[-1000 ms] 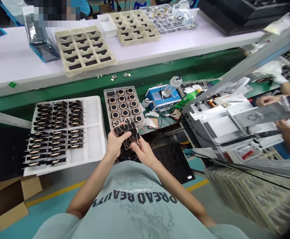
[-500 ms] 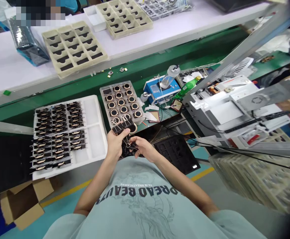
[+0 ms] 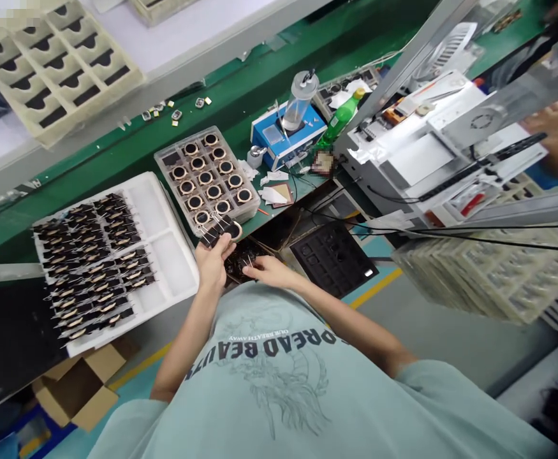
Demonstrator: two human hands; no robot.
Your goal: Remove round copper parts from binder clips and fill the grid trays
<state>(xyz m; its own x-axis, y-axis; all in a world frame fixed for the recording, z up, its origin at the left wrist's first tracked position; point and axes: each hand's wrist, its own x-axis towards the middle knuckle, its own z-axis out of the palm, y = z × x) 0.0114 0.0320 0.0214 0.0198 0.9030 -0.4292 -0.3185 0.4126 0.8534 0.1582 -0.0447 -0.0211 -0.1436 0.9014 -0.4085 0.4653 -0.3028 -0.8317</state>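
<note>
My left hand [image 3: 212, 261] is closed around a round gold-rimmed watch case [image 3: 236, 231] with several black binder clips [image 3: 217, 232] clamped on it, their wire handles sticking up. Lower and to the right, my right hand [image 3: 273, 273] pinches a binder clip [image 3: 249, 261] at a dark box of loose clips [image 3: 236, 258]; the fingertips are partly hidden. Just beyond my left hand, a clear compartment tray [image 3: 168, 148] holds rows of similar gold-rimmed round pieces. At the left, a white foam tray [image 3: 176, 255] carries rows of pieces clamped with black clips.
A blue machine [image 3: 286, 137] with a clear cylinder stands on the green bench, beside a green bottle [image 3: 340, 121]. A grey-white machine [image 3: 417, 166] stands to the right, with stacked trays [image 3: 474, 274] below it. A cardboard box [image 3: 75, 392] lies at lower left. Beige trays [image 3: 58, 64] rest on the shelf.
My right hand has moved away from the piece in my left hand, down to the clip box. My left hand still holds the clamped piece. The camera view has shifted.
</note>
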